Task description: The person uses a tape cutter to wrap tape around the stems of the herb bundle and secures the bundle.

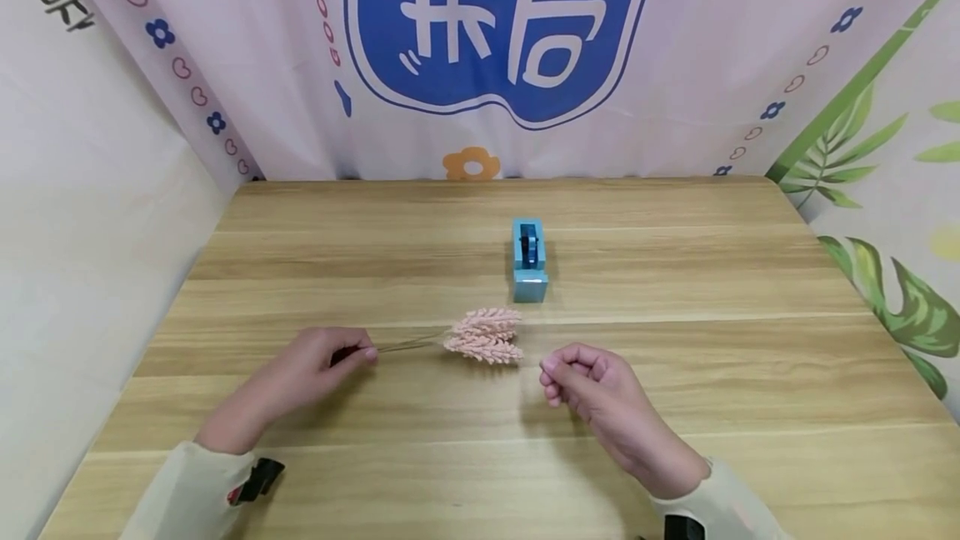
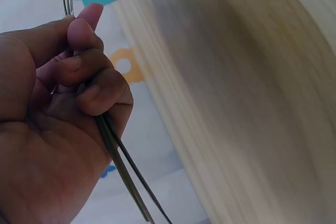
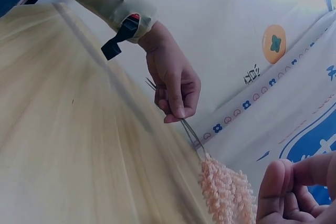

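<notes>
Here's the left hand [image 1: 315, 367], fingers curled round thin stems [image 1: 408, 345], pinching the pink artificial flower sprigs [image 1: 486, 337] over the wooden table [image 1: 450, 482], just this side of the blue tape dispenser [image 1: 529, 286]. Their long axis runs nearly straight across, left to right, heads pointing at the right hand [image 1: 603, 402]. And that one's near the tips, thumb and forefinger pressed together, other fingers curled! Stem ends poke out behind the left palm.

Bkgd cloth [image 1: 690, 90]: red "GOOD" [image 1: 326, 19]; wht chars [image 1: 453, 11] unclear.
</notes>
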Demonstrator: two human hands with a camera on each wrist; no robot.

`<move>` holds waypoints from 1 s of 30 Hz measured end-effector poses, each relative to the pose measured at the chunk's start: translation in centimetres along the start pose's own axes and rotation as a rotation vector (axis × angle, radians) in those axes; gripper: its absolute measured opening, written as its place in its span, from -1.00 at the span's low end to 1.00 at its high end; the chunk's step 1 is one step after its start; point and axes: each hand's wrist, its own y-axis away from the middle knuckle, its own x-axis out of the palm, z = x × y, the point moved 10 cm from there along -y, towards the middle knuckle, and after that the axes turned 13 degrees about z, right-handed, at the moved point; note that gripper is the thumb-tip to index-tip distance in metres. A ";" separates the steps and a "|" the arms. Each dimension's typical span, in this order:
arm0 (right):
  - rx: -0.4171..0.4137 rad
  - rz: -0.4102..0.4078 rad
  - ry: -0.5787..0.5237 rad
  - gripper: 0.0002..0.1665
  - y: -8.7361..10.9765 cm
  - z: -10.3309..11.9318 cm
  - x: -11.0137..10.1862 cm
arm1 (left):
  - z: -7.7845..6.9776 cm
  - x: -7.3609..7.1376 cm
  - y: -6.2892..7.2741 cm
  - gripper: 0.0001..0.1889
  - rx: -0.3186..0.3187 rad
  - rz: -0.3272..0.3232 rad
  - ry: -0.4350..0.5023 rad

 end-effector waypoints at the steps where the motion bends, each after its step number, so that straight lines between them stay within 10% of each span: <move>1: -0.003 0.001 0.002 -0.94 0.0 0.2 0.1 | -0.1 0.1 -0.2 -0.81 0.000 0.010 0.005; 30: -0.038 0.004 -0.015 -0.94 -0.3 1.7 0.5 | -7.7 4.2 -9.9 -0.83 0.111 0.079 -0.011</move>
